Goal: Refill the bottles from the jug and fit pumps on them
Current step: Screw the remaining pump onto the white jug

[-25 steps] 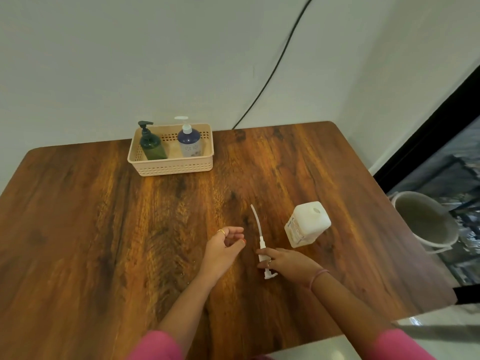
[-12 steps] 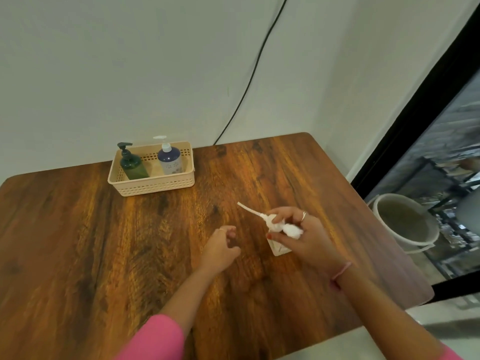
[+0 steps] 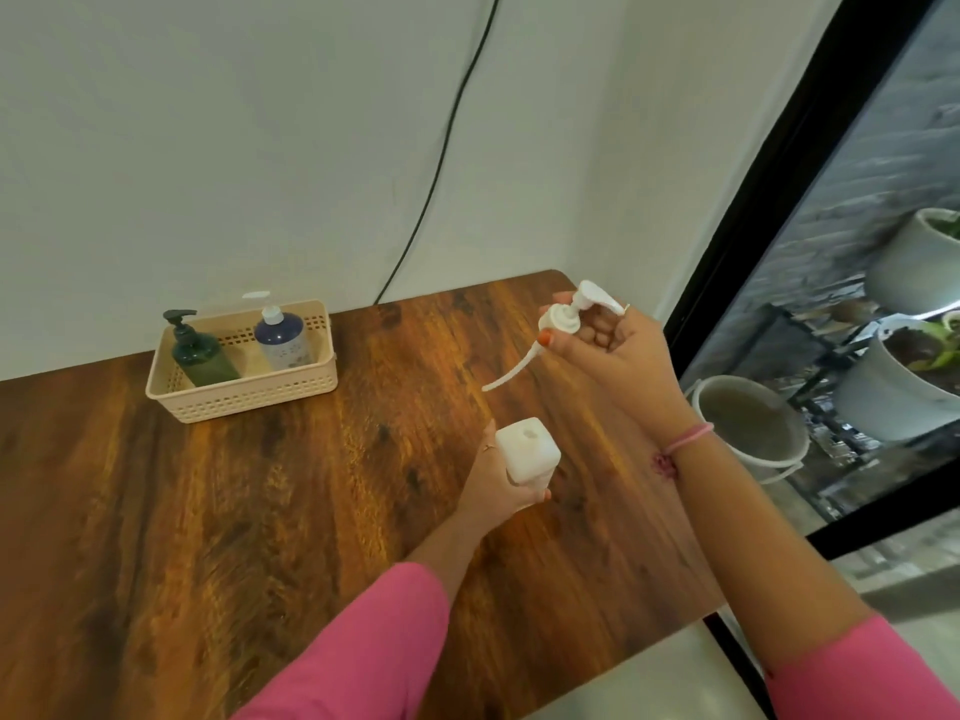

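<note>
I see my left hand (image 3: pixel 496 485) gripping the square white plastic bottle (image 3: pixel 527 452) while my right hand (image 3: pixel 618 350) pinches the ribbed white pump (image 3: pixel 563 319) with its curved tube.

Left hand (image 3: pixel 493 491) grips white bottle (image 3: pixel 527 452); right hand (image 3: pixel 618 350) holds pump (image 3: pixel 563 319) above it.

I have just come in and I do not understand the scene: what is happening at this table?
A person is fitting a pump on a bottle. The left hand holds the square white bottle upright on the wooden table, its mouth open. The right hand holds the white pump above it, with the tube not yet in the bottle. Two more bottles, pumps already on, stand in the beige basket.
</note>
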The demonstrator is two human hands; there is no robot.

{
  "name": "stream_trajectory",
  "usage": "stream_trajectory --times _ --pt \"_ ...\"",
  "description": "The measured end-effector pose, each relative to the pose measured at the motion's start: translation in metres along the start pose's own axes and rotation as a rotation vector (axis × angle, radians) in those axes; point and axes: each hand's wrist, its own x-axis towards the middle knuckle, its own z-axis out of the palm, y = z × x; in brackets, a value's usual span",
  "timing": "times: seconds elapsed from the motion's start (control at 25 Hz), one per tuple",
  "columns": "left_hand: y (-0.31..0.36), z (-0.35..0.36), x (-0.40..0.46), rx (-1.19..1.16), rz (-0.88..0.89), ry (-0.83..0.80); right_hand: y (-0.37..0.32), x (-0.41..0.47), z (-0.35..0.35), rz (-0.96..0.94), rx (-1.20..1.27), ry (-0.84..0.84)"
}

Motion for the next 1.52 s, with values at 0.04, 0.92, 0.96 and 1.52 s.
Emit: stream_trajectory --times 0.04,0.92,0.96,1.52 --pt "0.000 0.001 0.002 0.007 -0.002 0.031 -0.001 0.002 0.001 -0.004 -0.002 0.006" --pt "-0.034 -0.169 -0.062 -0.220 -0.093 0.415 -0.067 0.047 0.123 -0.153 -0.113 -0.146" --pt "-0.031 -0.175 -0.065 -0.225 -0.084 0.425 -0.069 0.047 0.130 -0.157 -0.116 -0.158" --pt "0.018 -0.244 -0.104 -0.250 0.071 0.455 -0.070 0.045 0.186 -0.158 -0.032 -0.456"
